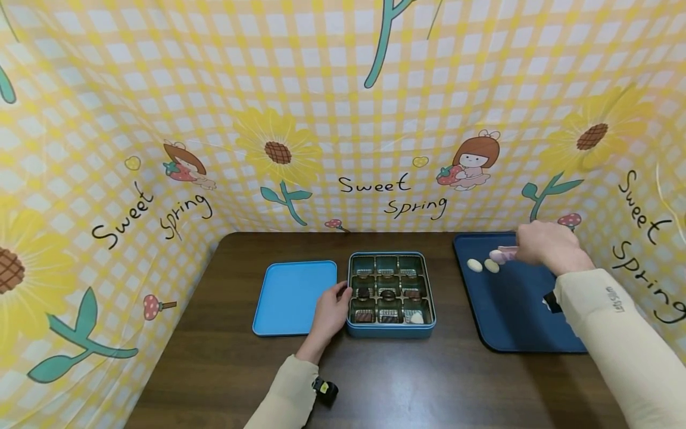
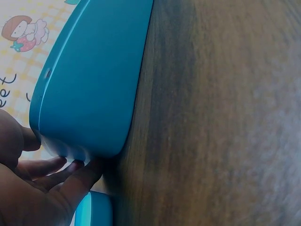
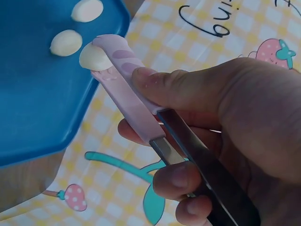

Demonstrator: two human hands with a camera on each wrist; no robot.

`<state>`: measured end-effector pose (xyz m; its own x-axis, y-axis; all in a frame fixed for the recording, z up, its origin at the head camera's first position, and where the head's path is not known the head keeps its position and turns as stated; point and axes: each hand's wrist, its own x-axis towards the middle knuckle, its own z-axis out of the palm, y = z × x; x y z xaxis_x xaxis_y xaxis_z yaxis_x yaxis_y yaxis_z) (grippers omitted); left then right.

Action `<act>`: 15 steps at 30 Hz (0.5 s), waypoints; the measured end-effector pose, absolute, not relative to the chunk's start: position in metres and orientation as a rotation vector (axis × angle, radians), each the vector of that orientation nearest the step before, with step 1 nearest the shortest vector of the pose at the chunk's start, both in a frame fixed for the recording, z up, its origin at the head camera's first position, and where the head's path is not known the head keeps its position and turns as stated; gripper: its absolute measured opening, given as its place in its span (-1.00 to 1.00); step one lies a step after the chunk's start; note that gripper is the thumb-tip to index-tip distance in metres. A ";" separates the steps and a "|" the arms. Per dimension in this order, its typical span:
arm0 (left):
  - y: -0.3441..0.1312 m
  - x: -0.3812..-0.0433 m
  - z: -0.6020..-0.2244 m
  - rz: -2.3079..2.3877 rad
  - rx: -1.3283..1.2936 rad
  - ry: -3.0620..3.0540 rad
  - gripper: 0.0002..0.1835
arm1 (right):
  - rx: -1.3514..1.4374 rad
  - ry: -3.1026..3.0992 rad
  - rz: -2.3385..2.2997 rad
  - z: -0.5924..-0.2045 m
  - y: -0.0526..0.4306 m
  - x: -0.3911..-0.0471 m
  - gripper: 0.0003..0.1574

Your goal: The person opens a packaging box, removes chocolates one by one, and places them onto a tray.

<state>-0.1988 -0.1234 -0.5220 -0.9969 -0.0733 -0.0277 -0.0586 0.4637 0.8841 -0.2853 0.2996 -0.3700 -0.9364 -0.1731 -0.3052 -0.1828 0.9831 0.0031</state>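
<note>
My right hand (image 1: pixel 549 244) holds tongs (image 3: pixel 127 94) with pink paw-like tips and metal arms, thumb on the upper arm. Between the tips is a white, egg-shaped sweet (image 3: pixel 93 57), over the blue tray (image 1: pixel 509 325). Two similar white sweets (image 3: pixel 66 42) lie on that tray. My left hand (image 1: pixel 330 313) touches the left wall of a blue tin (image 1: pixel 390 332), fingertips against its side near the corner. Dark chocolates (image 1: pixel 364 316) sit in the tin's middle and near rows, and a white sweet (image 1: pixel 415 317) in its near right compartment.
A light blue lid (image 1: pixel 295 298) lies left of the tin, partly behind my left hand. Checked cloth (image 1: pixel 375 143) rises behind and beside the brown table (image 1: pixel 375 381). The tray stands at the table's right side.
</note>
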 end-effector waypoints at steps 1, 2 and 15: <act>-0.123 -0.199 -0.522 -1.616 0.124 -2.675 -0.54 | -0.249 2.818 0.041 -0.371 0.302 -0.285 -0.67; -0.123 -0.199 -0.522 -1.617 0.127 -2.675 -0.54 | -0.241 2.817 0.039 -0.371 0.304 -0.285 -0.67; -0.123 -0.198 -0.520 -1.645 0.141 -2.675 -0.53 | -0.168 2.778 0.004 -0.387 0.326 -0.285 -0.69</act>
<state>-0.1982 -0.1227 -0.5201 -0.9960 -0.0752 -0.0483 -0.0770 0.4480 0.8907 -0.2849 0.3258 -0.3873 -0.9292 -0.1165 -0.3507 -0.1174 0.9929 -0.0187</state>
